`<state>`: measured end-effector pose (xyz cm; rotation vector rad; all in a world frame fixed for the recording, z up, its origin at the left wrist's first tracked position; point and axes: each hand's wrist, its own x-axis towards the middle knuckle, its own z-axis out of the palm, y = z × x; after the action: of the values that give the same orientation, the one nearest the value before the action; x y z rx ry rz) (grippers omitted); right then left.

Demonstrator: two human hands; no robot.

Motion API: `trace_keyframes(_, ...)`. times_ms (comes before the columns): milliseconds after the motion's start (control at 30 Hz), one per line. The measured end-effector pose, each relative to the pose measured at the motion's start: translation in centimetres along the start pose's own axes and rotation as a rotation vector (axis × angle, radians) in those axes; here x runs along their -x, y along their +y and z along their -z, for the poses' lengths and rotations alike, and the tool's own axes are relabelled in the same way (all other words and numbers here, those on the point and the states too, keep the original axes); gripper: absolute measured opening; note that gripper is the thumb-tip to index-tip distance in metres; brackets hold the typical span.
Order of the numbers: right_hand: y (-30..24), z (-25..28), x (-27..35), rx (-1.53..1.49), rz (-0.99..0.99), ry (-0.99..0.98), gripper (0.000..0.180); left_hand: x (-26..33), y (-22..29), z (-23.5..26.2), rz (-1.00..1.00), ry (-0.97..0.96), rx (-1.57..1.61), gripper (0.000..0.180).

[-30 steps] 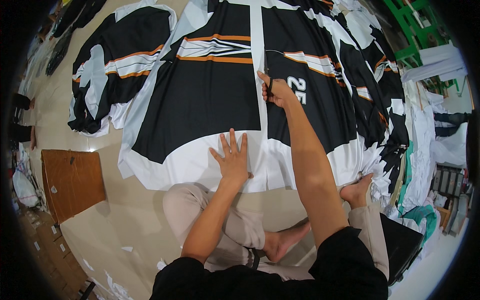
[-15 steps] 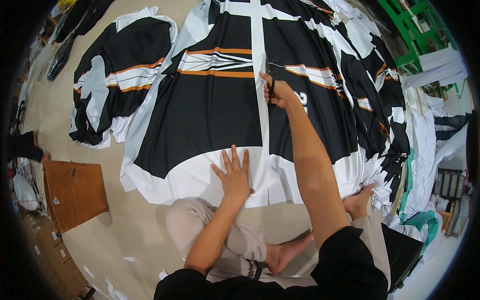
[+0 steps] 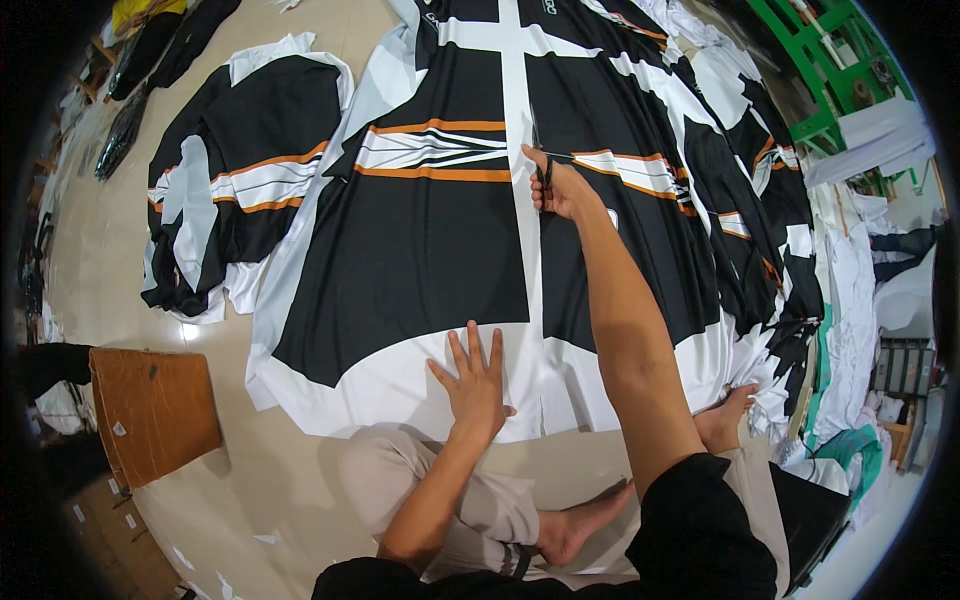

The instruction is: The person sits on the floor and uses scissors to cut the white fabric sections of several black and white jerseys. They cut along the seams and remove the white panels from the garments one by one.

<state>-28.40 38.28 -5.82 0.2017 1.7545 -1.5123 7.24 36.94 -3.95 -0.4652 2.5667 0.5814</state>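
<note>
A large printed fabric sheet [image 3: 420, 240], black with white and orange bands, lies spread on the floor before me. My right hand [image 3: 560, 188] is closed around the black handles of a pair of scissors [image 3: 537, 128]. Their blades point away from me, along the white strip [image 3: 517, 90] between two black panels. A cut line runs back from them toward me; how far the blades are parted I cannot make out. Near the close edge, my left hand [image 3: 476, 392] lies flat with fingers spread, pressing on the white hem [image 3: 380, 400].
Left of the sheet rests a pile of similar cut pieces [image 3: 255, 130]. A brown cardboard box [image 3: 158, 415] stands at the left, with a dark-clothed person's limb near it. White fabric [image 3: 845, 320] and a green metal frame [image 3: 820, 60] are on the right. Small scraps lie lower left.
The scissors and my right hand have advanced farther from me along the white strip. My left hand stays flat on the hem. The whole view has shifted, so the sheet sits lower in the picture.
</note>
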Motion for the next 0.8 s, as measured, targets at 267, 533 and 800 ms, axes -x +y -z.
trace_keyframes(267, 0.4, 0.1, -1.2, 0.014, 0.029, -0.019, 0.055, 0.1, 0.0, -0.1, -0.004, 0.055, 0.035, 0.135)
trace_keyframes(533, -2.0, 0.4, -3.8, -0.051, -0.002, -0.016, 0.06, -0.2, -0.1, -0.2, -0.004, -0.018, -0.076, 0.141)
trace_keyframes(800, -1.5, 0.5, -4.8, 0.03, 0.072, -0.002, 0.054, -0.4, -0.1, -0.7, 0.004, -0.025, -0.094, 0.144)
